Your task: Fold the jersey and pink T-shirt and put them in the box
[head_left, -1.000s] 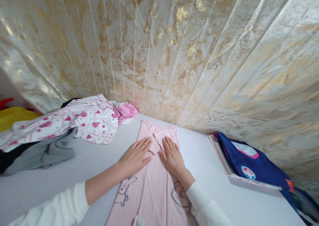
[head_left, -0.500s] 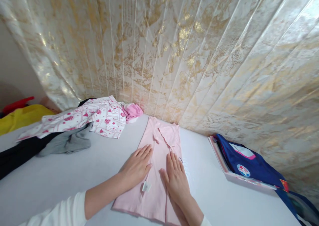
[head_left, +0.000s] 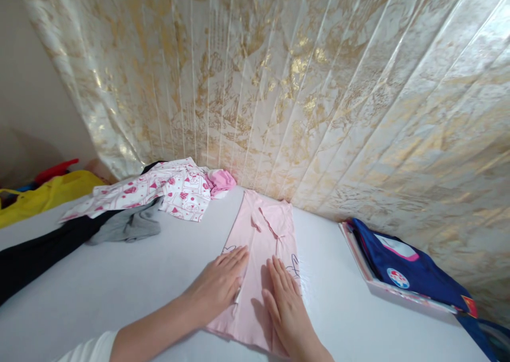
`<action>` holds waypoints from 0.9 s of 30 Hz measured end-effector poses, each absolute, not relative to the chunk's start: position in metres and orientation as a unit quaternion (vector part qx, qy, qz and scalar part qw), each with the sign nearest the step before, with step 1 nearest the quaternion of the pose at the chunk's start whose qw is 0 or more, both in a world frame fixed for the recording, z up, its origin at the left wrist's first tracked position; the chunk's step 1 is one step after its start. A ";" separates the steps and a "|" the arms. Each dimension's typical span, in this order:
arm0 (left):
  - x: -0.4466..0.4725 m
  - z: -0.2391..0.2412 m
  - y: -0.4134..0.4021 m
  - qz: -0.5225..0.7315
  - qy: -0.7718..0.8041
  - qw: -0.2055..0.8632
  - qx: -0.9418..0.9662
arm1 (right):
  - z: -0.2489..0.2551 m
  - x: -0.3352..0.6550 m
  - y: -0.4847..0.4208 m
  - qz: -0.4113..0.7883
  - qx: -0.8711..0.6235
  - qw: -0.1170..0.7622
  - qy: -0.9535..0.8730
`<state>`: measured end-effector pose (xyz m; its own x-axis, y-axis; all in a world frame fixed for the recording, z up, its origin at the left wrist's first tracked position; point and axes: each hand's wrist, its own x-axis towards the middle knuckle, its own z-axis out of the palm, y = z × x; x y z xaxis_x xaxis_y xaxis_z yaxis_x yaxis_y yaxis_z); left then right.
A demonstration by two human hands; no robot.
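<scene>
A pale pink garment [head_left: 263, 234], folded into a long narrow strip, lies on the white table [head_left: 119, 277] and reaches back to the wall. My left hand [head_left: 218, 288] lies flat on its near left part, fingers stretched out. Beside it, my right hand [head_left: 287, 310] also presses flat on the near right part, fingers together and extended. Neither hand holds anything. A small dark line drawing [head_left: 294, 263] shows at the garment's right edge.
A heap of clothes sits at the back left: a white and pink printed piece [head_left: 159, 189], a grey one [head_left: 129, 225], a black one [head_left: 35, 253]. Something yellow [head_left: 43, 194] lies far left. A navy garment [head_left: 410, 269] rests on a flat pink board at right. A gold-patterned wall [head_left: 319, 96] is behind.
Both hands have slid toward me along the pink garment, flat all the while. The view has tilted up, so less of the garment's near end shows.
</scene>
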<state>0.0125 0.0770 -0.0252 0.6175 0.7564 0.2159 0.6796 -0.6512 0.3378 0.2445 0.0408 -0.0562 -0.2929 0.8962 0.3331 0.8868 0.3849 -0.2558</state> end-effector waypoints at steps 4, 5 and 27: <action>0.010 -0.004 0.061 0.208 0.449 0.156 0.855 | -0.031 0.232 0.039 0.083 -0.504 0.264 -0.818; 0.013 0.002 0.057 0.203 0.465 0.167 0.846 | -0.024 0.228 0.039 0.105 -0.492 0.275 -0.819; -0.007 -0.037 0.051 0.130 0.391 0.052 0.910 | -0.039 0.244 0.041 0.059 -0.533 0.274 -0.798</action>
